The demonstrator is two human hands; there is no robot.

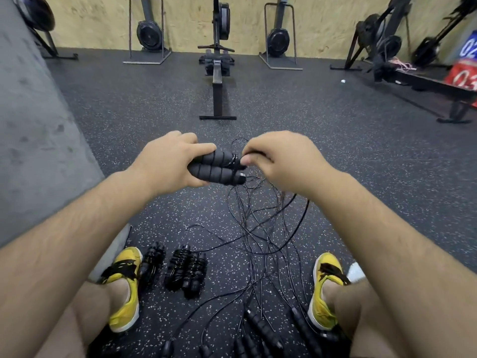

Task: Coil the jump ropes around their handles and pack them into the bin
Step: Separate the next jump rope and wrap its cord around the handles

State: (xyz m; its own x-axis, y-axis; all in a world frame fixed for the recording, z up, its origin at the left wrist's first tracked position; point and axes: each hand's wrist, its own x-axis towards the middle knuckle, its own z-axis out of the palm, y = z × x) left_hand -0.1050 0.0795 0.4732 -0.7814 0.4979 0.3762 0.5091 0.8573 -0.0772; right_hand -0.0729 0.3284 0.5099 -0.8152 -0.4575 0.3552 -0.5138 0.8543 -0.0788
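My left hand (170,164) grips two black foam jump-rope handles (219,167) held side by side, pointing right. My right hand (278,158) pinches the thin black cord (236,161) right at the handles' ends, where a few turns sit around them. The rest of that cord hangs down into a loose tangle of ropes (260,228) on the floor. Three coiled rope bundles (185,270) lie between my feet, next to my left shoe. Several uncoiled handles (263,329) lie at the bottom of the view. No bin is visible.
I sit on speckled black rubber flooring with my yellow shoes (124,288) apart. A grey concrete wall (31,130) stands at the left. A rowing machine (218,81) lies straight ahead, with more rowers stored upright along the back wall and at the right.
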